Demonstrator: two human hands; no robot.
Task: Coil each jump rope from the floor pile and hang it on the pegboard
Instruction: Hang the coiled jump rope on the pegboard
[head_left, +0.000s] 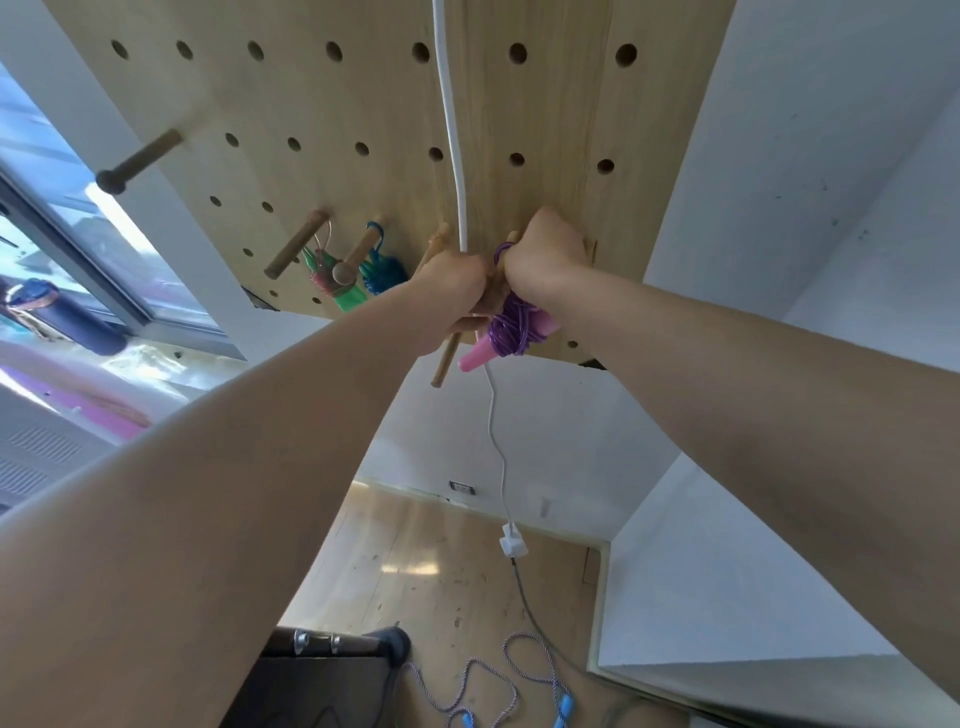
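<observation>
Purple jump rope (511, 325), wound into a tight bundle around its pink handles (475, 358), hangs against the lower edge of the wooden pegboard (363, 104), with one loop of its cord drawn up over a wooden peg (511, 238) near the board's bottom right corner. Both bare arms reach up to it. The right hand (548, 254) is clenched at that peg, its fingers curled round the purple loop just above the bundle. The left hand (452, 291) sits just beside it on the left, fingers curled and touching the bundle's left side; whether it grips the rope itself or the long wooden peg (445, 358) that slants down below it cannot be told. A white cable (452, 130) runs down the middle of the board, passes between the two hands, thins below the board's edge and ends in a small white adapter (511, 543) hanging above the floor. Further left along the bottom row of pegs, two coiled ropes already hang: one with green handles and a red cord (332, 283), and next to it a blue one (384, 270). A darker peg (140, 161) juts out near the board's left edge. On the wooden floor (415, 545) below lies a loose purple-and-white braided rope with blue handles (519, 670), uncoiled, beside a dark piece of equipment (332, 670) at the bottom of the view. A window (62, 249) fills the left side, and a white wall (779, 156) rises on the right.
</observation>
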